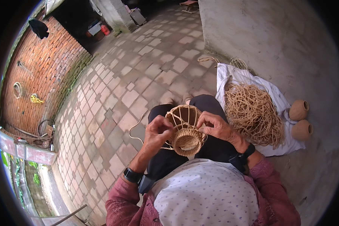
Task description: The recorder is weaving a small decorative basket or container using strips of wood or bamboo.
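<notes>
A small woven cord basket point(186, 141), worked around a rounded form with strands running over it, rests between my knees, its coiled ring facing up. My left hand point(158, 132) is at the basket's left side with fingers curled and pinched; what it grips is hard to make out. My right hand point(220, 128) pinches the woven cord at the upper right of the coiled ring. A loose length of cord point(132, 130) trails off to the left over the paving.
A white sack point(222, 71) with a heap of tan cord point(252, 113) lies to my right, beside two round brown pots point(299, 110) point(302, 129). A plastered wall point(271, 26) rises behind them. Paving point(120, 75) stretches ahead; a brick wall point(34, 67) stands left.
</notes>
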The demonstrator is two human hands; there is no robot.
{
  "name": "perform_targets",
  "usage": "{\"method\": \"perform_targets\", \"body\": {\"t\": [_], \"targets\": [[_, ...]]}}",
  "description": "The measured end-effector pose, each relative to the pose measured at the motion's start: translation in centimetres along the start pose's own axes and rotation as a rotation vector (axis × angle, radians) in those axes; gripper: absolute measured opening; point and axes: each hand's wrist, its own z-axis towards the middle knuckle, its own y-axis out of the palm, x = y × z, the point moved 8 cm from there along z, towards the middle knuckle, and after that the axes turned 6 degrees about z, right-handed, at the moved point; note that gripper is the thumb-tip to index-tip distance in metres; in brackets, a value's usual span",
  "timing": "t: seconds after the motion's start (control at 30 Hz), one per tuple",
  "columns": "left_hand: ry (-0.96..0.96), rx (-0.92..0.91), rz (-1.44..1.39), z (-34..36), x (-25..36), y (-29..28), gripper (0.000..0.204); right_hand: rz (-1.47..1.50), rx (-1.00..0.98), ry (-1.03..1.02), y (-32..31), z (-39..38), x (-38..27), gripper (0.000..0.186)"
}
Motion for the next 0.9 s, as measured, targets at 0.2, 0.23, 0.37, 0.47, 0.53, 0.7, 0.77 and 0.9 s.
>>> {"method": "perform_targets", "body": {"t": [0.2, 0.23, 0.37, 0.47, 0.53, 0.7, 0.77, 0.9], "targets": [[-0.206, -0.081, -0.456, -1.2, -1.2, -0.4, 0.018, 0.102, 0.015, 0.013, 0.2, -0.2, 0.8, 0.013], [-0.208, 0.003, -0.318, -0.9, 0.5, -0.8, 0.016, 0.111, 0.018, 0.026, 0.2, -0.2, 0.7, 0.012], [-0.031, 0.065, 0.345, 0.1, 2.3, -1.3, 0.021, 0.043, 0.023, -0.011, 0.3, -0.3, 0.8, 0.012], [0.1, -0.01, 0.609, 0.3, 3.3, 0.0, 0.012, 0.063, 0.018, -0.003, 0.4, -0.2, 0.7, 0.013], [0.142, 0.004, 0.599, 0.2, 3.1, -0.1, 0.008, 0.087, 0.018, 0.013, 0.4, -0.2, 0.7, 0.013], [0.11, 0.057, 0.442, -0.4, 2.3, -0.6, 0.01, 0.055, 0.006, 0.006, 0.2, -0.1, 0.7, 0.013], [0.069, 0.044, 0.43, -0.6, 1.8, -0.6, 0.01, 0.096, 0.006, 0.056, 0.1, 0.0, 0.8, 0.014], [-0.051, -0.005, 0.192, -0.2, -1.3, -1.4, 0.015, 0.013, 0.039, -0.027, 0.1, -0.4, 1.0, 0.015]]}}
